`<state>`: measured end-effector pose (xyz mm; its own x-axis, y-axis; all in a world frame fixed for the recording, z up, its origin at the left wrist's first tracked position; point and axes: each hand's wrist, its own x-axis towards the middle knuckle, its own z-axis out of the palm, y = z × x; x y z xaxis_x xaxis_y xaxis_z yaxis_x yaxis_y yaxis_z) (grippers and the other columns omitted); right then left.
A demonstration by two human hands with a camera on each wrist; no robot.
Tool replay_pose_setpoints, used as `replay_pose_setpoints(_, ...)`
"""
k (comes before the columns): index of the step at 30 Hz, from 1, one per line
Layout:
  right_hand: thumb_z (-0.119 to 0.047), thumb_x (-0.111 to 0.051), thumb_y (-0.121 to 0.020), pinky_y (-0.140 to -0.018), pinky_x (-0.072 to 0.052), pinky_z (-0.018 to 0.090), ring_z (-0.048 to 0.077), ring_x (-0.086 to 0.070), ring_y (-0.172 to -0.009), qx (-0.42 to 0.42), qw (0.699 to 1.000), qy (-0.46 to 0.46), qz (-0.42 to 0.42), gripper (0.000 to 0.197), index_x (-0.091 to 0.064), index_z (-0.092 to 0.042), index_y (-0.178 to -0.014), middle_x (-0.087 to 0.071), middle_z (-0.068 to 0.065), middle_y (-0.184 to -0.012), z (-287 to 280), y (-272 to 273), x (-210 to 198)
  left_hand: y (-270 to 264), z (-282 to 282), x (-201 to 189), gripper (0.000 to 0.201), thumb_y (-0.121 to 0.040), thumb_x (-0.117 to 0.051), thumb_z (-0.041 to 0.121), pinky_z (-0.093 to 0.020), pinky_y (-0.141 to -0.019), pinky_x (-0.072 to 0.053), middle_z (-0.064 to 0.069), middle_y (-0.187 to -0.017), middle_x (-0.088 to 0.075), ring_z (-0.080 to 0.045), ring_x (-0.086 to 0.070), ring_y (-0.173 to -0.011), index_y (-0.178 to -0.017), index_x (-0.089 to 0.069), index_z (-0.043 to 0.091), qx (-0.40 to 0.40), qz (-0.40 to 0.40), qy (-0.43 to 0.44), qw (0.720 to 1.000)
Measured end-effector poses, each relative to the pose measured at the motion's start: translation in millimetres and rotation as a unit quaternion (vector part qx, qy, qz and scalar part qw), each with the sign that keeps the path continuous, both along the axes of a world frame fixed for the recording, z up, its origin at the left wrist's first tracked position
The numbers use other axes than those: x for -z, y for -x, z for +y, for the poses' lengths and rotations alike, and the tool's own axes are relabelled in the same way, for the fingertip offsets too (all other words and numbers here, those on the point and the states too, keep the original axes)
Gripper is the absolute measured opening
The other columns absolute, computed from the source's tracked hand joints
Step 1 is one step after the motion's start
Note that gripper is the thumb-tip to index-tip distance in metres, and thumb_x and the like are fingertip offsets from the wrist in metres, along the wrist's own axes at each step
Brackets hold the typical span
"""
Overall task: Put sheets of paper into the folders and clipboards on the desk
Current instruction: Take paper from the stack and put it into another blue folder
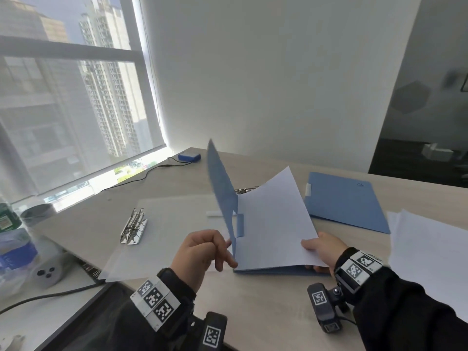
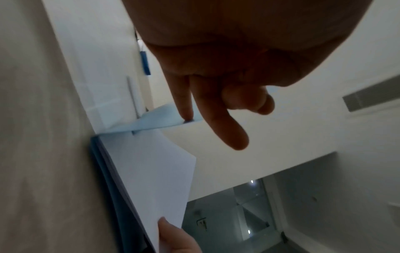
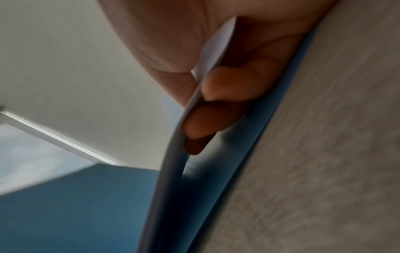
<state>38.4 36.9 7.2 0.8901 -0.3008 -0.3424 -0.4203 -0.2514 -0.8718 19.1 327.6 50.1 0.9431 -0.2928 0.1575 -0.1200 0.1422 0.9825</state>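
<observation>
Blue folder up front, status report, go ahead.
Left hand props the cover up. Right hand pinches white paper over the open blue folder, not yet flat. Nothing in the way.

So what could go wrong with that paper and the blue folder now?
The sheet of paper is pinched at one corner only by the right hand and bows upward, so it could crease or go in crooked. The folder cover stands nearly upright, touched only by the left hand fingers at its edge; it might flop shut on the paper. A swinging cover could also nudge the metal clips nearby.
</observation>
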Motion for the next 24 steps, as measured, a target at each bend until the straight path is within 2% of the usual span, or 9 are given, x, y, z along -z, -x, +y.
replay_pose_setpoints(3,-0.008,-0.054,-0.092,-0.036,-0.043,0.022,0.023,-0.058,-0.039,-0.008,1.000,0.005,0.000,0.014,-0.053,-0.005,-0.105,-0.063,0.018,-0.066,-1,2,-2,-11,-15,3,0.017,-0.055,-0.036,-0.005,-0.035,-0.080,-0.057,-0.012,-0.045,-0.048,-0.030,-0.062,-0.056,-0.055,-0.052,0.002,-0.039,0.073,0.021,0.996)
replay_pose_setpoints(6,-0.009,-0.055,-0.089,-0.043,-0.045,0.025,0.024,-0.057,-0.043,-0.004,1.000,0.019,0.010,0.007,-0.058,-0.005,-0.094,-0.062,0.016,-0.063,3,2,-7,-40,-26,22,0.021,-0.074,-0.044,-0.003,-0.034,-0.073,-0.050,-0.012,-0.071,-0.060,-0.023,-0.063,-0.076,-0.066,-0.059,0.010,-0.118,0.115,-0.080,0.983)
replay_pose_setpoints(8,-0.014,-0.056,-0.086,-0.047,-0.045,0.024,0.024,-0.058,-0.048,-0.020,0.997,0.063,0.049,0.012,-0.062,-0.007,-0.078,-0.064,0.012,-0.056,6,1,-8,-55,-32,33,0.025,-0.082,-0.044,0.001,-0.034,-0.073,-0.046,-0.006,-0.088,-0.061,-0.023,-0.056,-0.083,-0.090,-0.066,0.012,-0.115,0.148,-0.148,0.971)
replay_pose_setpoints(10,-0.015,-0.059,-0.083,-0.052,-0.043,0.027,0.025,-0.057,-0.053,-0.018,0.995,0.071,0.063,0.020,-0.057,-0.012,-0.063,-0.061,0.009,-0.052,9,1,-8,-65,-39,38,0.033,-0.088,-0.042,0.000,-0.034,-0.071,-0.047,-0.004,-0.094,-0.057,-0.024,-0.053,-0.087,-0.115,-0.059,0.009,-0.092,0.194,-0.153,0.965)
replay_pose_setpoints(12,-0.013,-0.061,-0.082,-0.051,-0.038,0.026,0.023,-0.051,-0.050,0.001,0.996,0.059,0.060,0.028,-0.052,-0.012,-0.056,-0.057,0.009,-0.046,9,2,-8,-71,-45,38,0.037,-0.090,-0.042,0.002,-0.034,-0.072,-0.048,-0.007,-0.099,-0.056,-0.027,-0.055,-0.093,-0.125,-0.051,0.012,-0.082,0.220,-0.137,0.962)
replay_pose_setpoints(14,-0.014,-0.060,-0.084,-0.052,-0.035,0.024,0.020,-0.047,-0.047,0.000,0.993,0.074,0.096,0.034,-0.050,-0.013,-0.051,-0.054,0.007,-0.046,11,2,-8,-76,-49,38,0.035,-0.088,-0.047,0.005,-0.036,-0.073,-0.045,-0.014,-0.103,-0.056,-0.031,-0.056,-0.092,-0.121,-0.051,0.017,-0.081,0.234,-0.143,0.958)
replay_pose_setpoints(17,-0.013,-0.053,-0.089,-0.060,-0.036,0.028,0.020,-0.042,-0.049,0.003,0.990,0.073,0.117,0.040,-0.048,-0.010,-0.050,-0.051,0.007,-0.045,12,3,-9,-68,-53,34,0.005,-0.088,-0.054,0.004,-0.038,-0.075,-0.046,-0.019,-0.096,-0.057,-0.032,-0.058,-0.083,-0.089,-0.058,0.007,-0.063,0.276,-0.107,0.953)
replay_pose_setpoints(20,-0.008,-0.045,-0.095,-0.050,-0.035,0.023,0.018,-0.043,-0.043,0.053,0.994,0.024,0.098,0.040,-0.045,-0.007,-0.055,-0.046,0.001,-0.027,5,14,-11,-54,-60,36,0.016,-0.093,-0.051,0.003,-0.042,-0.073,-0.056,-0.020,-0.105,-0.067,-0.034,-0.066,-0.085,-0.107,-0.058,0.003,-0.028,0.300,-0.041,0.953)
replay_pose_setpoints(24,-0.008,-0.043,-0.098,-0.062,-0.042,0.032,0.022,-0.046,-0.058,0.121,0.987,-0.101,0.031,0.026,-0.048,-0.008,-0.073,-0.049,0.009,-0.064,-5,21,-8,-45,-62,40,0.031,-0.094,-0.044,-0.004,-0.037,-0.063,-0.056,-0.023,-0.116,-0.064,-0.034,-0.066,-0.084,-0.122,-0.051,0.005,-0.026,0.278,-0.034,0.960)
